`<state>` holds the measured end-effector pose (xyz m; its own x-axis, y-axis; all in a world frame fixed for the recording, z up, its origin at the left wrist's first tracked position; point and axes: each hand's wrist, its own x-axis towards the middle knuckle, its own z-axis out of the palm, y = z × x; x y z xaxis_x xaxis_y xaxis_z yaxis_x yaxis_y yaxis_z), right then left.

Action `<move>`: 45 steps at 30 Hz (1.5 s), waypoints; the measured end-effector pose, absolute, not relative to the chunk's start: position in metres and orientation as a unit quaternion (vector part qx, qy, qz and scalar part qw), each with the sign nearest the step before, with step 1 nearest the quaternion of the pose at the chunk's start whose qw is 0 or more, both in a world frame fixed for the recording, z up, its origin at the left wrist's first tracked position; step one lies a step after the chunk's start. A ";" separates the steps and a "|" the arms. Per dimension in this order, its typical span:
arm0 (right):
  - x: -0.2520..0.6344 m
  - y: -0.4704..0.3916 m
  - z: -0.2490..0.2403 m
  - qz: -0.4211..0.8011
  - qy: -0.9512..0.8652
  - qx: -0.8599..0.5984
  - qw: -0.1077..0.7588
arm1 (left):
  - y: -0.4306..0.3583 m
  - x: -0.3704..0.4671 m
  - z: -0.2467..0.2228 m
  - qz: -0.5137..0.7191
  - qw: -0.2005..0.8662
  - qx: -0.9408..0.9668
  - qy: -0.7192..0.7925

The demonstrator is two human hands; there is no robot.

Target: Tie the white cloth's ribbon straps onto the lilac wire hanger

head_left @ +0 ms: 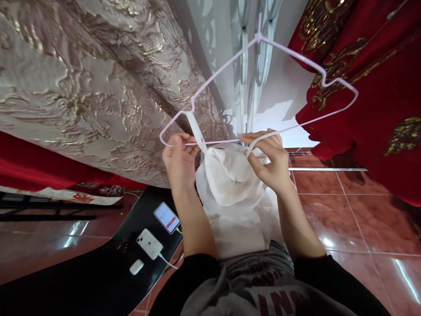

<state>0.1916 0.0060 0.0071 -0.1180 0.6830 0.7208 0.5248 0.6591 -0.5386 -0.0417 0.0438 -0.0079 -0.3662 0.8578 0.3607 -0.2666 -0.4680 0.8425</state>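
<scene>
A pale pink clothes hanger (pixel 226 68) is held up in front of me, its hook pointing away. My left hand (pixel 180 153) is closed around the lower bar near the hanger's left corner. A white strap (pixel 196 131) of a sheer white garment (pixel 226 180) loops over the left notch. My right hand (pixel 268 153) pinches the garment's other strap (pixel 259 139), with its fingers also at the lower bar. That strap is off the right notch. The garment's body hangs below the bar, between my forearms and over my lap.
Patterned pinkish-gold curtains (pixel 108 87) hang at the left, red cloth with gold decoration (pixel 355 131) at the right. A white metal grille (pixel 245 66) stands ahead. On a black bench (pixel 88 267) lie two phones (pixel 149 243) with cables and a small white case (pixel 136 267). The floor has red tiles (pixel 329 210).
</scene>
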 end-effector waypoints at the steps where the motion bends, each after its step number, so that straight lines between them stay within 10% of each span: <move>1: 0.194 0.005 0.006 0.085 -0.736 -0.408 0.534 | 0.039 -0.034 -0.015 0.757 0.373 0.407 0.348; 8: 0.283 0.021 -0.003 0.002 -0.453 -0.444 0.773 | 0.037 -0.031 -0.007 0.787 0.340 0.372 0.356; 16: 0.305 0.024 0.080 0.098 -0.653 -0.507 0.554 | 0.053 -0.054 0.006 0.768 0.367 0.379 0.362; 20: 0.285 0.019 0.103 0.032 -0.662 -0.476 0.578 | 0.052 -0.049 0.005 0.758 0.374 0.376 0.379; 24: 0.266 0.019 0.089 -0.048 -0.649 -0.342 0.678 | 0.053 -0.041 0.000 0.762 0.363 0.371 0.388; 30: 0.224 0.041 0.023 0.107 -0.800 -0.381 0.451 | 0.036 -0.016 -0.020 0.721 0.407 0.403 0.389; 45: 0.219 0.020 -0.001 0.053 -0.732 -0.437 0.520 | 0.026 -0.061 0.032 0.814 0.331 0.334 0.342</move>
<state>0.2186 0.0204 -0.0012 -0.0776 0.6955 0.7143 0.5848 0.6120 -0.5324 -0.0609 0.0262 0.0317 -0.5587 0.7664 0.3171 -0.3097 -0.5475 0.7774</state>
